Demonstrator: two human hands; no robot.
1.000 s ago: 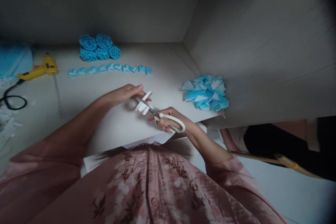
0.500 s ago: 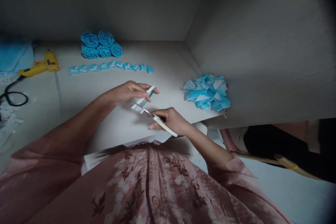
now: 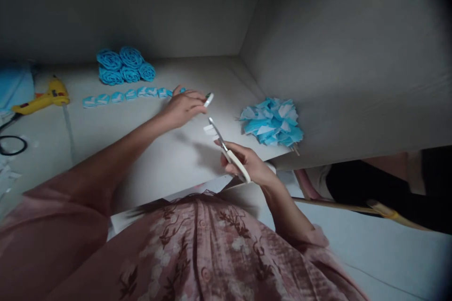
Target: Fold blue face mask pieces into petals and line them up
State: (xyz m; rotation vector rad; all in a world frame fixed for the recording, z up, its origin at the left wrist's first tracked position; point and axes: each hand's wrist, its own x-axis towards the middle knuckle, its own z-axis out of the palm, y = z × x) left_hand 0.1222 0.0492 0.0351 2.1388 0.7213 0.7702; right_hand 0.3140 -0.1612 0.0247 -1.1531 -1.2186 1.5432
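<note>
My left hand (image 3: 183,106) is stretched out over the white table (image 3: 141,150), pinching a small white paper piece (image 3: 208,99) near the right end of a row of small blue-and-white folded pieces (image 3: 127,94). My right hand (image 3: 247,162) grips white-handled scissors (image 3: 228,150) with the blades pointing up and left. A small white paper scrap (image 3: 208,128) sits by the blade tip. A fluffy blue-and-white paper flower (image 3: 271,122) lies to the right of the scissors.
A cluster of blue rolled paper roses (image 3: 122,66) sits at the back of the table. A yellow glue gun (image 3: 42,98) with a black cord (image 3: 10,143) lies at the left. A grey wall rises at the right. Another person's legs (image 3: 370,183) show at the lower right.
My left hand has moved away from the scissors, up towards the row of folded pieces, carrying a white piece. The right hand shifted right with the scissors, blades turned upward.
</note>
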